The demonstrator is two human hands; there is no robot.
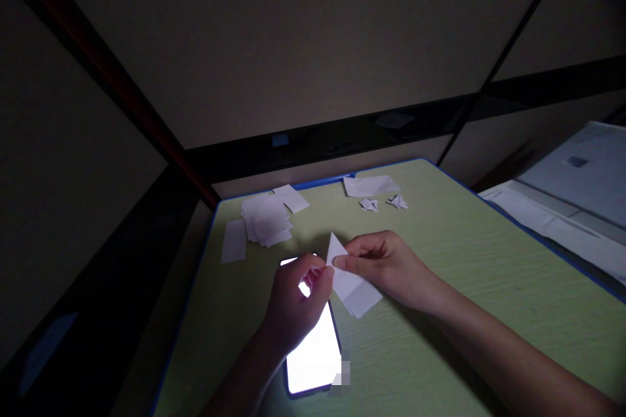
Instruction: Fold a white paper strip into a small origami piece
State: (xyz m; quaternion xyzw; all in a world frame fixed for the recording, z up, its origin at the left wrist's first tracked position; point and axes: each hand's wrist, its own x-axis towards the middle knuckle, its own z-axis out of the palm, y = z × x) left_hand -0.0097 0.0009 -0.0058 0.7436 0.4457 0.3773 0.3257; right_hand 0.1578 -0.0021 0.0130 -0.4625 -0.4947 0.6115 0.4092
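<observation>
Above the middle of the green table [454, 241], by the right side of the lit phone [313, 365], I hold the folded paper [353, 290], its point facing far. My left hand [299, 296] pinches its left edge between thumb and finger; my right hand [394, 268] grips it as well, thumb on the face. I judge this to be a creasing step near the tip, and the next move seems to call for lined-up edges and a firm press. Beyond my right hand lie two small folded pieces [368, 204]; loose sheets [265, 216] lie far left.
</observation>
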